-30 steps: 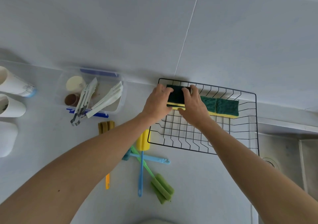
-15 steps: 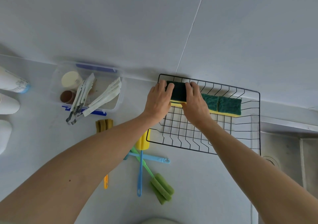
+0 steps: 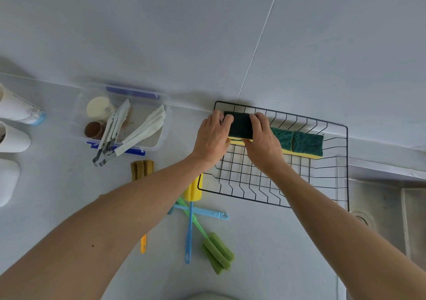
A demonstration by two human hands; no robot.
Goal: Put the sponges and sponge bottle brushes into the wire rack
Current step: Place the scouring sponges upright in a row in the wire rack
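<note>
Dark sponge [image 3: 239,125] pinched between left hand [image 3: 213,138] and right hand [image 3: 262,141], fingers clamped on its two ends, at the far-left corner of the wire rack [image 3: 343,161]. Stacked on a yellow-backed sponge beneath. Two green sponges [image 3: 297,141] lined up along the rack's far side, just right of the hands. On the counter [image 3: 265,242] near the rack: bottle brushes [image 3: 216,251] crossed in a loose pile, green, blue and yellow. Farther left, a clear tub [image 3: 161,138] of tongs.

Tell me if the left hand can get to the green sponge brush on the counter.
Probably yes: the green sponge brush lies uncovered near the left forearm, but the left hand must first let go of the dark sponge.
</note>
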